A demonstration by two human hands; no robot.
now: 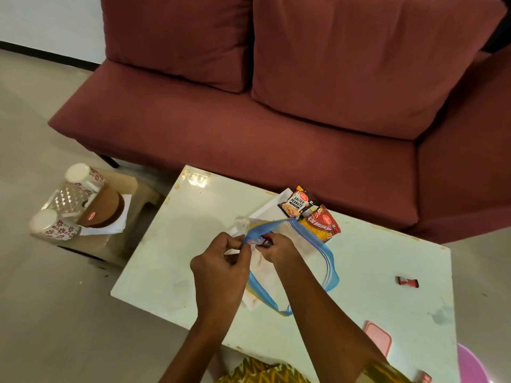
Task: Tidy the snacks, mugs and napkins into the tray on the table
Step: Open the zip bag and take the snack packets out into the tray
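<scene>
We're on the snacks: left hand (221,261) pinches the bag (309,252) by its blue rim, right hand (276,250) pinches a small red sweet (264,241) at its mouth. Next we likely drop it in, then move the bag onto the tray (265,208) just behind.

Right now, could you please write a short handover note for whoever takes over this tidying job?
Left hand and right hand both pinch the zip bag's blue mouth above the table.
Done: peanut packet and bhujia packet lie on the white tray.
To do: two mugs and napkins on the stool, a small red packet on the table.
</scene>
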